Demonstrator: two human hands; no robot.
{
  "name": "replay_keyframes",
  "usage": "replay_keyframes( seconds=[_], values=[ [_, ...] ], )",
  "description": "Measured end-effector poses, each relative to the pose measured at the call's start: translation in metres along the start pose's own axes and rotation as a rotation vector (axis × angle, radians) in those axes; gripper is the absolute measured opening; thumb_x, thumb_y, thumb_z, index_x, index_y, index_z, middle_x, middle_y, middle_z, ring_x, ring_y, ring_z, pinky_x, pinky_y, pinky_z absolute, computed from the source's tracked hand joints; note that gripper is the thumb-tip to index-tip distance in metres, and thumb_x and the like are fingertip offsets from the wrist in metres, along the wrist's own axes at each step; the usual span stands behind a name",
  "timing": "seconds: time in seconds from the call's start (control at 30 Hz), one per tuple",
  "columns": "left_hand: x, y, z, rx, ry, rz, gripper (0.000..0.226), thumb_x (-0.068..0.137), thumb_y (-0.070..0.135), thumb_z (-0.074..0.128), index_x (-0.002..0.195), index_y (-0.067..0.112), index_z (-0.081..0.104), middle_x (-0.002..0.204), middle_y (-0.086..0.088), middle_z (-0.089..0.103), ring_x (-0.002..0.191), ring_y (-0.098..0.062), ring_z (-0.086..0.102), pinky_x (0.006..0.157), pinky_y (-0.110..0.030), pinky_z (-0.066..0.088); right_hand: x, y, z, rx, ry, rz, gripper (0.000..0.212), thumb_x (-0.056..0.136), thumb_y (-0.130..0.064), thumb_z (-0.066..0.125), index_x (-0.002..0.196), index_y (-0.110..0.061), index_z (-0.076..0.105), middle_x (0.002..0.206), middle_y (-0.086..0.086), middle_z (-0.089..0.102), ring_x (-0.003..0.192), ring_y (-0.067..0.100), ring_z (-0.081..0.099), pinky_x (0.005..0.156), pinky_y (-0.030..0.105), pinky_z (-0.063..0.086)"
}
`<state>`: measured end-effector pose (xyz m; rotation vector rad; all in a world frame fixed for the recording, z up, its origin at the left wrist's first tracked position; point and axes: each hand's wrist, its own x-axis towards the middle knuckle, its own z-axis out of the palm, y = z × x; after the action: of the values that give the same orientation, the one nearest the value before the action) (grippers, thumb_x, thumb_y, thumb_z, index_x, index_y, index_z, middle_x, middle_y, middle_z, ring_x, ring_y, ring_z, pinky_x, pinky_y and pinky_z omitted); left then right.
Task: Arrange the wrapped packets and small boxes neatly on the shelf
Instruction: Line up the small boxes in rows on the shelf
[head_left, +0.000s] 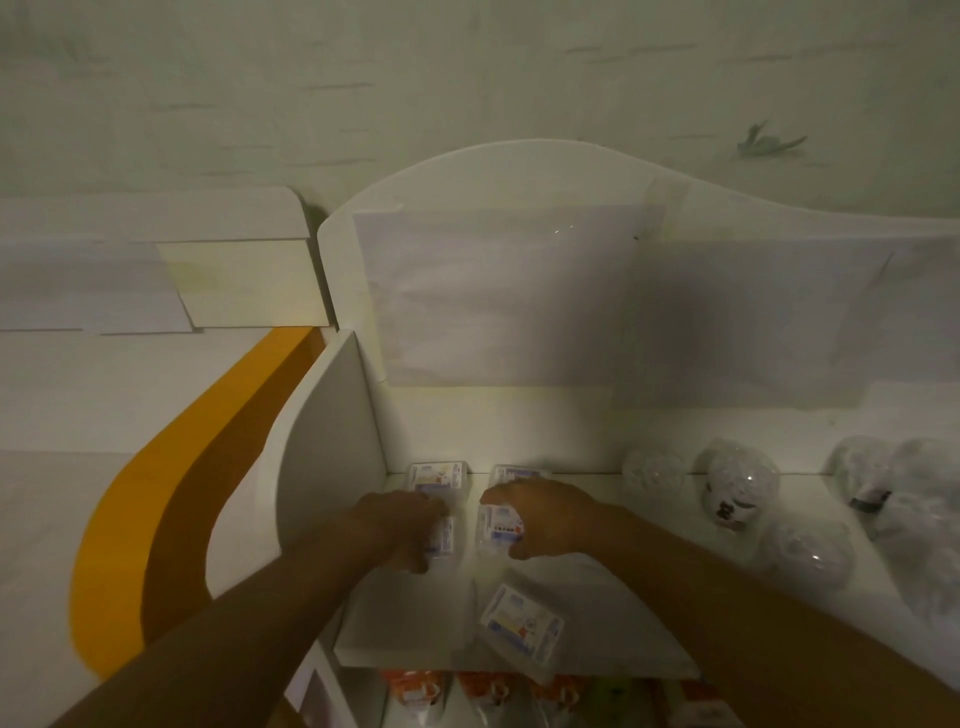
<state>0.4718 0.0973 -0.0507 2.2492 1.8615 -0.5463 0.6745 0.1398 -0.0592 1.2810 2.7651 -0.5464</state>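
Note:
Several small white-and-blue boxes sit on the white shelf (410, 618). Two stand at the back: one (435, 476) on the left, one (519, 473) on the right, partly behind my right hand. My left hand (402, 525) grips a box (442, 535) in front of the left one. My right hand (540, 517) grips another box (497, 525) beside it. A fifth box (522, 621) lies askew near the shelf's front edge. Clear-wrapped packets (735, 488) lie to the right on the shelf.
A white side panel (327, 457) walls the shelf's left end, and a tall back panel (519, 301) rises behind. More wrapped packets (810, 551) crowd the right. Orange-labelled items (483, 696) sit on the lower shelf. An orange curved board (156, 493) stands at left.

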Motion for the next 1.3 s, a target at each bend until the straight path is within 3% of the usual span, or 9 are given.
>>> replay_keyframes(
  seconds=[0.3,0.93,1.17,1.3],
  values=[
    [0.001,0.0,0.001,0.032,0.083,0.015,0.072,0.084,0.031,0.07,0.145,0.027,0.032,0.148,-0.004,0.039,0.128,-0.025,0.047,0.1,-0.04,0.044,-0.002,0.008,0.007,-0.033,-0.004,0.001,0.065,0.08,-0.023,0.073,0.138,-0.022,0.044,0.142,0.002,0.048,0.127,0.022,0.047,0.104,0.038,0.043],
    [0.004,-0.003,0.0,0.011,0.056,-0.008,0.074,0.083,0.041,0.067,0.146,0.031,0.03,0.151,-0.003,0.036,0.131,-0.027,0.043,0.103,-0.041,0.038,-0.007,0.013,0.013,-0.042,0.004,0.031,0.065,0.082,-0.03,0.071,0.14,-0.023,0.042,0.145,0.0,0.046,0.13,0.023,0.044,0.107,0.041,0.04],
    [0.0,0.004,-0.004,0.025,0.039,-0.002,0.084,0.084,0.043,0.067,0.151,0.022,0.02,0.154,-0.008,0.03,0.133,-0.03,0.041,0.105,-0.044,0.04,-0.013,0.01,0.004,-0.037,0.028,0.061,0.07,0.086,-0.042,0.063,0.147,-0.027,0.032,0.154,-0.001,0.035,0.137,0.022,0.037,0.11,0.04,0.037],
    [-0.005,0.008,-0.015,0.03,0.1,0.04,0.067,0.092,0.043,0.053,0.149,0.025,0.026,0.152,-0.006,0.033,0.134,-0.028,0.039,0.107,-0.045,0.038,-0.02,0.017,-0.015,-0.053,0.067,0.112,0.067,0.086,-0.044,0.063,0.145,-0.03,0.033,0.149,-0.002,0.041,0.132,0.021,0.042,0.106,0.037,0.039]
  ],
)
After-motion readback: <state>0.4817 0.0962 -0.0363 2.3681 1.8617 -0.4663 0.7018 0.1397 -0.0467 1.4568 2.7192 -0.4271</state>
